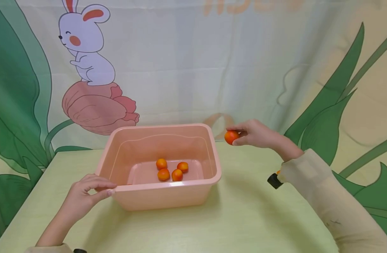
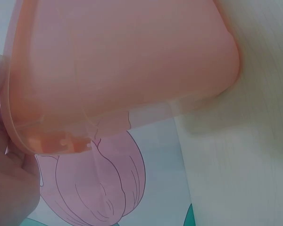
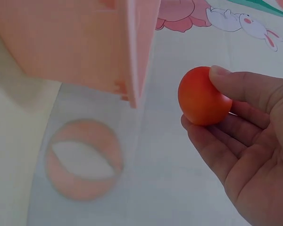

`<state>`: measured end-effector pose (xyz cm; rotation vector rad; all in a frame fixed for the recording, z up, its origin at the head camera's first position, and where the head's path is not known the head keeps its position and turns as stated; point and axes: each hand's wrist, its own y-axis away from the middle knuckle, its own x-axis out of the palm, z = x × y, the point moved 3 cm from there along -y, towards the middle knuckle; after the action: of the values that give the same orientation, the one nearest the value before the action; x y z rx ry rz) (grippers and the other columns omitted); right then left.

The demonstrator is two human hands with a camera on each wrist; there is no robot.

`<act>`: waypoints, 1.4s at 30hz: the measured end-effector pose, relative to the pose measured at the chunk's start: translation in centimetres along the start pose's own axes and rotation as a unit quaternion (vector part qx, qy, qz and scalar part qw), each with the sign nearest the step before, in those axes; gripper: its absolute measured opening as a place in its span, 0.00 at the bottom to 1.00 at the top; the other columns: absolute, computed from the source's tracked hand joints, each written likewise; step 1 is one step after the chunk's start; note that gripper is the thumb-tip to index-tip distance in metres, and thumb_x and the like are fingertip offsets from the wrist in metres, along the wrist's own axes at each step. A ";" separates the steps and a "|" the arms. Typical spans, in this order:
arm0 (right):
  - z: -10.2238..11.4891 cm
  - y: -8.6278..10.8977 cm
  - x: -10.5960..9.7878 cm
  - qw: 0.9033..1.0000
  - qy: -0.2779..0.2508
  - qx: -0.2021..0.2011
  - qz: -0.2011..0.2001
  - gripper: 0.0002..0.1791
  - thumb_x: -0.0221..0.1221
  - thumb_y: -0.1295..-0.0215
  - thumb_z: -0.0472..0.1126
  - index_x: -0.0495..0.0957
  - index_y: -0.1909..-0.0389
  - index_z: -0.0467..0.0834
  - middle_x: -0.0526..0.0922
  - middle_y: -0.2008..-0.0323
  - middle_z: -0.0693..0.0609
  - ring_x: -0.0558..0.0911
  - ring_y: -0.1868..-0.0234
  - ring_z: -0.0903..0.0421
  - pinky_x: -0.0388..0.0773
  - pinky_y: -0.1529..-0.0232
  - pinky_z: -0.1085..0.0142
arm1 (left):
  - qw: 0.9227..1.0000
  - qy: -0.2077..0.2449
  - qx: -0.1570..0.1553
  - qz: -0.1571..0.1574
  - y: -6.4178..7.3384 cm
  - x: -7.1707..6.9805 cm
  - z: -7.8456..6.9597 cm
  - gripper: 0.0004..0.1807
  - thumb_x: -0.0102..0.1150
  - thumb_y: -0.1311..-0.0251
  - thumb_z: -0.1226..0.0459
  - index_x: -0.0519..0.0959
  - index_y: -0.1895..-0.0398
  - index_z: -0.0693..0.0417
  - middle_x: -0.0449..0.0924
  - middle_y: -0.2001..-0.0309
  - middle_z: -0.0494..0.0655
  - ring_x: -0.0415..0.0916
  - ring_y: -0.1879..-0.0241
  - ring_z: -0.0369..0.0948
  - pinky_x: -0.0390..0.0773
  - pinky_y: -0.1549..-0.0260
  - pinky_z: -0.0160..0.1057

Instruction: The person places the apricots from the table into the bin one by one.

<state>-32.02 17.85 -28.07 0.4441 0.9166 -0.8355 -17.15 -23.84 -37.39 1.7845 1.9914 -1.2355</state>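
Note:
A pink plastic basin point(image 1: 166, 195) stands on the table, its near left corner gripped by my left hand point(image 1: 82, 196). Thumb and fingers pinch the rim there; the left wrist view shows that hand point(image 2: 12, 183) at the edge of the basin wall point(image 2: 146, 56). Several round orange-red fruits point(image 1: 163, 174) lie together on the basin floor. To the right of the basin, above its rim, my right hand point(image 1: 255, 135) holds another smooth orange-red fruit point(image 1: 231, 137) in the air. In the right wrist view, thumb and fingertips pinch this fruit point(image 3: 203, 96), apart from the basin.
The pale yellow-green table point(image 1: 244, 218) extends in front of and beside the basin. Right behind hangs a printed cloth point(image 1: 168, 70) with a rabbit, a pink flower bud and green leaves. A black object point(image 1: 274, 181) sits at the right sleeve's cuff.

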 end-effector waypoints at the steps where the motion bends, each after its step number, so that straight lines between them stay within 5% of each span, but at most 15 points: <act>1: 0.3 -0.3 -0.2 1.000 0.005 -0.005 0.000 0.26 0.60 0.46 0.35 0.69 0.44 0.37 0.78 0.53 0.41 0.79 0.57 0.49 0.77 0.58 0.62 | 1.000 -0.001 -0.001 0.000 0.0 0.0 0.0 0.09 0.67 0.61 0.69 0.83 0.72 0.50 0.77 0.72 0.27 0.67 0.68 0.23 0.68 0.71 0.22; 25: 6.3 -7.6 -1.5 0.998 0.058 -0.027 0.009 0.24 0.59 0.47 0.35 0.71 0.46 0.40 0.78 0.52 0.46 0.78 0.57 0.52 0.75 0.55 0.63 | 1.000 -0.001 -0.014 0.003 -0.4 -0.2 -0.3 0.09 0.67 0.60 0.69 0.83 0.72 0.51 0.77 0.72 0.28 0.67 0.68 0.23 0.68 0.71 0.21; 42: 7.9 -12.9 2.9 0.990 0.124 -0.038 0.063 0.19 0.56 0.47 0.33 0.75 0.52 0.41 0.78 0.60 0.48 0.71 0.62 0.53 0.71 0.62 0.68 | 1.000 0.009 -0.011 0.000 -0.1 -0.5 -0.4 0.09 0.67 0.61 0.70 0.83 0.72 0.52 0.77 0.72 0.27 0.67 0.68 0.24 0.68 0.71 0.21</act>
<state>-37.15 3.50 -26.04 0.5416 1.1346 -0.6369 -16.95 -23.96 -36.79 1.7910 2.0060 -1.1973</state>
